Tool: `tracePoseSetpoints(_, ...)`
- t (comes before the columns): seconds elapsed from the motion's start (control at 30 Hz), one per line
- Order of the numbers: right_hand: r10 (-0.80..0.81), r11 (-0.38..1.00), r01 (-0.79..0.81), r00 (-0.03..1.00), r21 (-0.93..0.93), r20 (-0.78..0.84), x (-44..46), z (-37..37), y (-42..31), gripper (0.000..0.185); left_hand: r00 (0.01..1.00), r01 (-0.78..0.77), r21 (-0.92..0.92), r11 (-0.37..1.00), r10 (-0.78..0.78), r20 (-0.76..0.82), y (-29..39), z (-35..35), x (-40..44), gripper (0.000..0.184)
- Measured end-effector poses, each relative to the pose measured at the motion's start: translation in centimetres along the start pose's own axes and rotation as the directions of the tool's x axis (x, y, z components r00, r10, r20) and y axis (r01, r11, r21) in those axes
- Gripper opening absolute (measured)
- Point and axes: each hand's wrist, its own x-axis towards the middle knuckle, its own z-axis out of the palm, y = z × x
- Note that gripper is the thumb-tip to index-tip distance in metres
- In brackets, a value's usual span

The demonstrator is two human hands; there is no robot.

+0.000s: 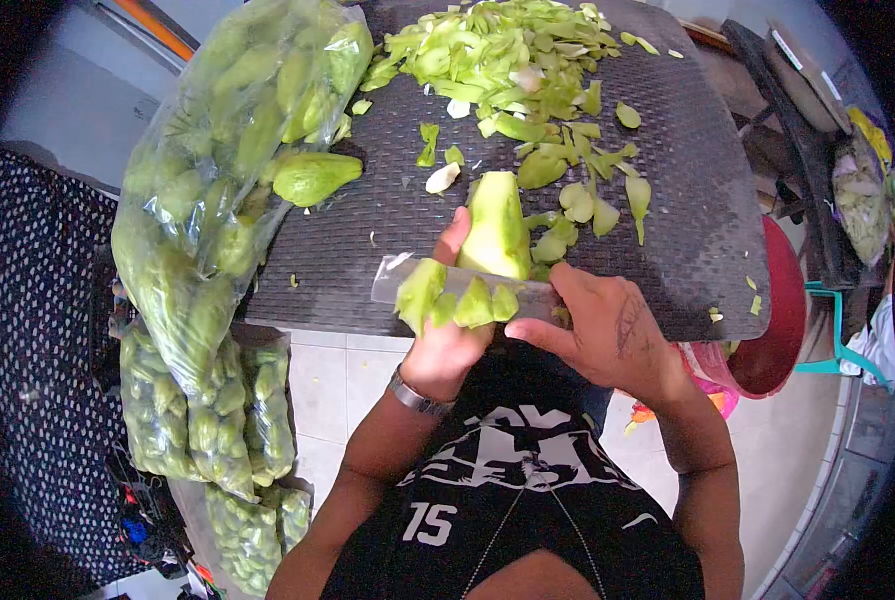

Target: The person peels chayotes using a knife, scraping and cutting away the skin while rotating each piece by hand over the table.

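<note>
My left hand (445,352) is closed around the lower end of a partly peeled, pale green chayote (497,225), its thumb along the left side. A broad-bladed knife (392,278) is gripped in my right hand (615,328). Its blade lies across the near end of the chayote, above my left hand, and several bits of green peel (422,292) cling to it. An unpeeled chayote (317,178) lies on the dark woven tabletop (387,240) to the left. Part of my left fingers is hidden behind the blade and peel.
A large clear bag of chayotes (202,190) leans over the table's left side. A peel heap (502,55) covers the far middle, with loose pieces nearer. Smaller filled bags (202,420) stand at lower left. A red tub (777,310) and turquoise stool (837,350) are right.
</note>
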Motion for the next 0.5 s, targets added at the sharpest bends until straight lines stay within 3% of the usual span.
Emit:
tracePoseSetpoints(0.1,0.012,0.998,-0.012,1.000,-0.055,0.000,0.0,-0.5,0.4,0.062,0.998,0.001,-0.004,1.000,-0.001,-0.067,0.3,1.1,-0.4,0.055)
tracePoseSetpoints(0.17,0.053,0.998,-0.054,0.998,-0.036,-0.016,0.2,-1.1,1.7,0.061,0.997,0.031,0.045,0.999,-0.034,0.074,0.5,-0.8,-1.0,0.055)
tracePoseSetpoints(0.2,0.161,0.987,-0.161,0.987,-0.023,-0.022,0.5,-1.7,2.8,0.060,0.988,0.044,0.072,0.996,-0.054,0.143,0.6,-1.4,-1.2,0.056)
tracePoseSetpoints(0.27,0.369,0.929,-0.369,0.929,0.004,-0.032,1.1,-2.9,5.0,0.058,0.993,0.104,0.116,0.988,-0.110,0.047,1.3,0.5,-1.6,0.055)
tracePoseSetpoints(0.4,0.354,0.928,-0.354,0.935,0.119,0.022,1.1,-2.2,5.0,0.058,0.991,0.113,0.106,0.988,-0.119,0.059,1.2,-0.1,-0.8,0.055)
tracePoseSetpoints(0.47,0.193,0.971,-0.200,0.979,0.127,0.063,1.2,-1.9,2.7,0.057,0.990,-0.101,0.186,0.977,0.080,0.114,0.0,-0.9,-1.2,0.054)
tracePoseSetpoints(0.5,0.108,0.984,-0.118,0.991,0.136,0.083,1.1,-1.6,1.7,0.057,0.973,-0.203,0.139,0.969,0.184,0.142,-1.3,-2.5,-0.8,0.056)
